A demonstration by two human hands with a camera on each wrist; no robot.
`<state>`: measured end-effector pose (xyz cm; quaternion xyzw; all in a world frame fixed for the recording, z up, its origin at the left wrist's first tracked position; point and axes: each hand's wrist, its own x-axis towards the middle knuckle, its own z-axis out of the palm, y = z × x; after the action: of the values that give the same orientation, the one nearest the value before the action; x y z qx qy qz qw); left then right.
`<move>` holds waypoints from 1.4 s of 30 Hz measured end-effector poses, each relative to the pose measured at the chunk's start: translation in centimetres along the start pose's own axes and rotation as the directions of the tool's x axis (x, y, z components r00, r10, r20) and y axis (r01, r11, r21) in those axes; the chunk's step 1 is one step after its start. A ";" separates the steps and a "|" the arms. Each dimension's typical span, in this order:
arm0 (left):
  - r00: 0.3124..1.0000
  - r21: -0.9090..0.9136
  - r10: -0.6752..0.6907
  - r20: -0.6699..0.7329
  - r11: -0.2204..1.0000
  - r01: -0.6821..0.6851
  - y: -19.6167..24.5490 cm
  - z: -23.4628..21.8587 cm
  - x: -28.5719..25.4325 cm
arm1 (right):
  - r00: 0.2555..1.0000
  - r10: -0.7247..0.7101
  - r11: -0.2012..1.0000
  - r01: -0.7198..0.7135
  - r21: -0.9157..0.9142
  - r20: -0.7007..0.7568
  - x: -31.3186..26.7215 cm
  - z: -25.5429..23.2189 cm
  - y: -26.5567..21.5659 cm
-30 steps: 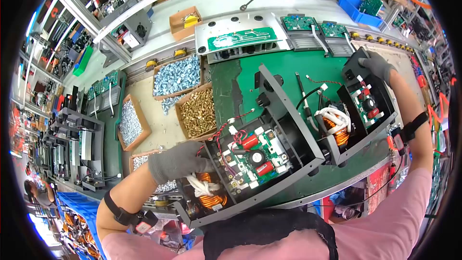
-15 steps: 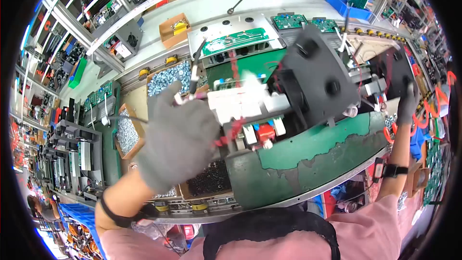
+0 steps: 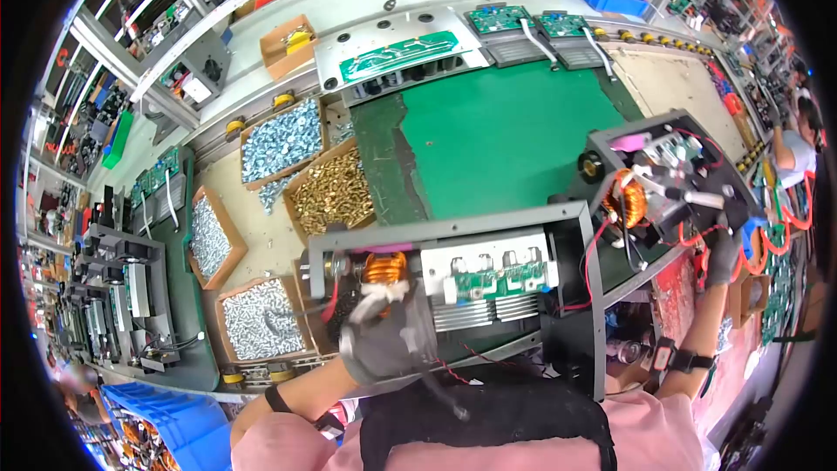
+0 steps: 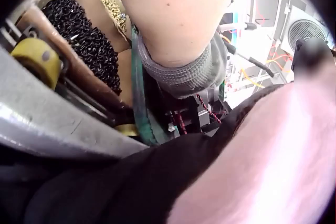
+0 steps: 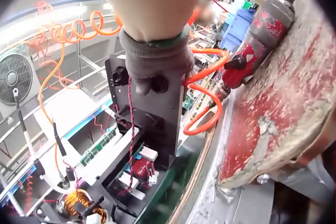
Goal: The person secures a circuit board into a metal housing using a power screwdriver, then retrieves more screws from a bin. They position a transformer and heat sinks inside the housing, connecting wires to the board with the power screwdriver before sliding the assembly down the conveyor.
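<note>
My gloved left hand (image 3: 388,349) is at the near left corner of a dark metal chassis (image 3: 462,225) and grips it there; its fingertips are blurred or hidden. Inside that chassis are a copper coil (image 3: 384,268), a green circuit board (image 3: 501,282) and a finned heat sink (image 3: 488,312). My gloved right hand (image 3: 722,257) holds a second chassis (image 3: 728,179) at the right, which also has a copper coil (image 3: 626,201) and loose wires. In the right wrist view, the fingers (image 5: 142,85) hook over the edge of its black end plate (image 5: 165,116).
Left of the green mat (image 3: 497,139) stand boxes of blue-silver screws (image 3: 283,141), brass parts (image 3: 336,192) and silver screws (image 3: 261,318). A board fixture (image 3: 401,57) lies along the back. A red-marked power tool (image 5: 262,37) and orange coiled hose (image 5: 205,113) are near the right hand.
Both chassis have been tipped up and turned over, and now sit nearer the person. The left one shows its heat sink side. More of the green mat is uncovered.
</note>
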<state>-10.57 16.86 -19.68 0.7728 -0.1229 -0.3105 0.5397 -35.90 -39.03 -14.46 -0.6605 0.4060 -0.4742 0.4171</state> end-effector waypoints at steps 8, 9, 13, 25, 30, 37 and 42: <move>0.356 0.756 0.829 0.430 -0.115 -0.644 3.8 1.1 1.5 | 0.968 -0.138 0.986 0.154 0.060 -0.211 2.5 10.4 4.5; 0.465 0.750 0.785 0.409 0.000 -0.662 4.3 1.3 1.0 | 0.978 -0.115 0.989 0.130 0.077 -0.175 1.3 11.6 3.9; 0.509 0.776 0.814 0.279 0.121 -0.619 4.3 2.3 2.4 | 0.990 -0.137 0.990 0.135 -0.038 -0.043 -2.1 11.9 6.9; 0.375 0.581 0.923 0.082 0.261 -0.771 12.3 -2.9 -1.2 | 0.900 -0.433 0.900 0.434 -0.021 0.055 -19.8 10.8 -18.1; 0.376 0.754 0.919 -0.116 0.328 -0.569 13.7 -6.6 3.4 | 0.597 -0.579 0.711 0.703 -0.015 0.556 -23.2 17.3 -23.5; 0.455 0.765 0.872 0.183 0.165 -0.623 15.6 -4.7 7.2 | -0.068 -0.571 0.813 0.095 0.575 0.818 -21.1 24.8 -23.1; 0.420 0.720 0.829 0.370 0.029 -0.693 14.0 -3.7 5.2 | 0.446 -0.673 0.624 0.770 0.130 0.590 -21.8 27.0 -22.7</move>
<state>-2.22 11.49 -7.96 0.7512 -0.5981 0.1799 0.2135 -11.45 -6.90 -4.96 -0.9114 -0.0295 -0.3436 0.2244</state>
